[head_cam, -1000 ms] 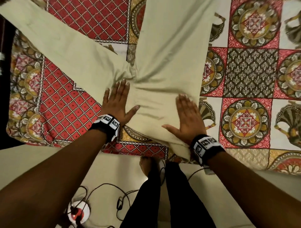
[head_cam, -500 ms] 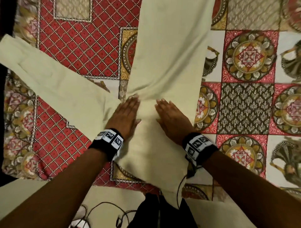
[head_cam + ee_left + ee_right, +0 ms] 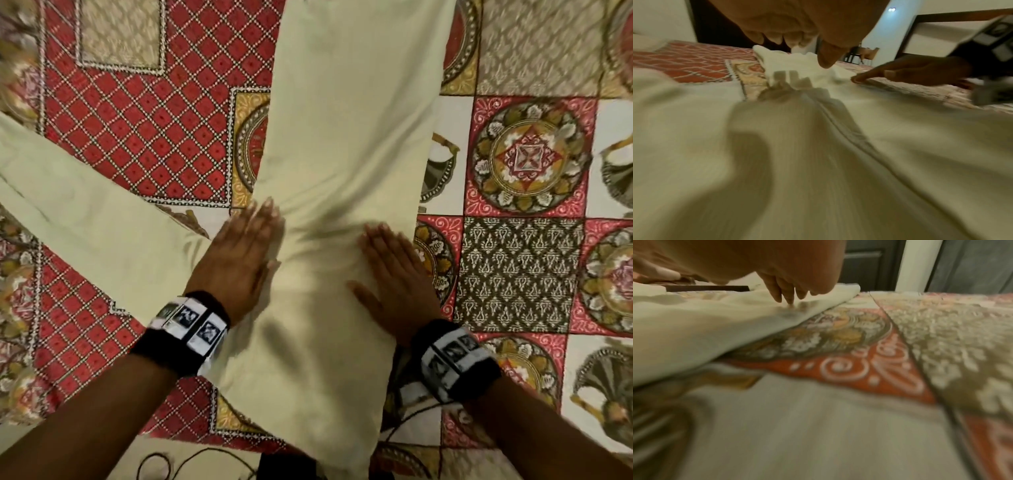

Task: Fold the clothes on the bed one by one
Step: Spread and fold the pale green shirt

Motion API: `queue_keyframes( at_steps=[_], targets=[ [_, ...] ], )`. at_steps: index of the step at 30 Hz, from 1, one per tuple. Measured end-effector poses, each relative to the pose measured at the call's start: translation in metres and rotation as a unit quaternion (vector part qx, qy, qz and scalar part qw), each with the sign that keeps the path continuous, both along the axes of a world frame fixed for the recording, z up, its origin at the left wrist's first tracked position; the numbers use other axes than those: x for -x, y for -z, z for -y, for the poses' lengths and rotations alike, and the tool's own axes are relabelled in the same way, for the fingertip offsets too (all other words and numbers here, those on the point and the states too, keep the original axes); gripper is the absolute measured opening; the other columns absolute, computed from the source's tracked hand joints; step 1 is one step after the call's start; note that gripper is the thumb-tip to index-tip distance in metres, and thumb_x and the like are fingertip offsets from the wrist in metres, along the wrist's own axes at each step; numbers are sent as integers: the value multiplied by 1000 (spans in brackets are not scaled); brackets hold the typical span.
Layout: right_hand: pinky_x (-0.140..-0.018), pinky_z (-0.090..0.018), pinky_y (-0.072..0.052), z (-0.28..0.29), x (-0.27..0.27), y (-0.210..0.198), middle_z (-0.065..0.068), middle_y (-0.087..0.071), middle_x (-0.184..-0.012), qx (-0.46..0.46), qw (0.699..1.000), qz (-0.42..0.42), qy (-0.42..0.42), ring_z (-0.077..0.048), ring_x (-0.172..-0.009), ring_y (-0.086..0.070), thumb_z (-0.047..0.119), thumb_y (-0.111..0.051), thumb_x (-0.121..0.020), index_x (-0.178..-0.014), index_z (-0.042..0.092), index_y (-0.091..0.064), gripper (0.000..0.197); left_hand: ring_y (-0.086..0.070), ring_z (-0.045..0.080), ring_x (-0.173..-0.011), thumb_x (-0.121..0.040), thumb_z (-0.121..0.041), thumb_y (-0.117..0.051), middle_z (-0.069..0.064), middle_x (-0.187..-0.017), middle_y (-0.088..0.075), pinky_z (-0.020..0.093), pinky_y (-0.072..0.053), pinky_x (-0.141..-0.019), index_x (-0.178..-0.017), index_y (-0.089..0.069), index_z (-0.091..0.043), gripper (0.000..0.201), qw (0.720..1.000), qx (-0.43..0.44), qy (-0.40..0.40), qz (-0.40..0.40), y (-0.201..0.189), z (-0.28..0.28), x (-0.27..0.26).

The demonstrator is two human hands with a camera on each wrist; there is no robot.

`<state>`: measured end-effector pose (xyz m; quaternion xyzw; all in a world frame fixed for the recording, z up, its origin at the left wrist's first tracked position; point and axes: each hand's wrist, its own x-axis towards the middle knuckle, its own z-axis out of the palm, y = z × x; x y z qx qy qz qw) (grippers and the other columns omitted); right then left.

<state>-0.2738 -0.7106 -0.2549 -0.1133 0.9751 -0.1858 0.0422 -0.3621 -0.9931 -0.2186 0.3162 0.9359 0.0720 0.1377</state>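
A pale cream pair of trousers (image 3: 342, 137) lies spread on the patterned bed cover (image 3: 137, 137), one leg running away from me, the other (image 3: 78, 212) out to the left. My left hand (image 3: 245, 250) lies flat near the crotch where the legs split, fingers straight and together. My right hand (image 3: 394, 274) presses flat on the cloth close to its right edge. In the left wrist view the cream cloth (image 3: 818, 162) fills the frame, with my right hand (image 3: 910, 71) beyond. In the right wrist view the straight fingers (image 3: 785, 292) touch the cloth (image 3: 715, 324).
The bed's near edge runs along the bottom of the head view, with the waist end of the trousers hanging over it. Dark cables (image 3: 191, 462) lie on the floor below. A dark door (image 3: 869, 262) stands beyond the bed.
Both hands have slid forward up the trousers from the waist toward the crotch, staying flat. In the last half second the right hand moved out toward the cloth's right edge.
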Motion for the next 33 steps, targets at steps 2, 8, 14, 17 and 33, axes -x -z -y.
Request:
queue_keyframes(
  at_steps=[2,8,14,17,33],
  targets=[
    [-121,-47,-28,-10,23,-6,-18,-38,-158,-16,998,-25,-52,-32,-149,-32,44,-35,-106,-149,-1,-44,62,-18,29,-151,-99,-23,-28,12,-164,-18,44,-16,-121,-157,-20,-7,61,996,8,83,15,8,-15,17],
    [-120,-52,-29,-49,80,10,-18,-29,-163,-50,989,51,-128,-33,-151,-27,54,-37,-104,-155,0,-31,74,-15,22,-152,-96,-66,-14,0,-166,-7,47,-14,-122,-160,-7,-20,79,975,123,183,39,42,-4,107],
    [-126,-50,-8,-62,67,8,-13,-11,-168,-110,990,79,45,-27,-157,-7,91,-36,-82,-160,4,-11,119,0,16,-154,-87,-79,-15,-14,-166,1,55,-1,-120,-156,8,-40,82,989,136,47,36,36,11,169],
    [-126,-51,-8,-61,61,5,-13,-9,-169,-84,988,93,94,-27,-157,-5,88,-36,-84,-160,5,-10,116,0,19,-154,-89,-74,-23,-9,-167,-1,55,-3,-122,-158,1,-35,83,993,113,4,46,30,8,164],
    [-74,-46,-60,-139,311,-18,-8,-75,-79,355,807,163,443,-27,-72,-72,62,-79,-65,-71,19,-74,44,-50,20,-69,-84,-53,-72,3,-80,-56,28,-42,-64,-80,-56,-21,36,856,-118,-387,321,-8,-104,316]
  ],
)
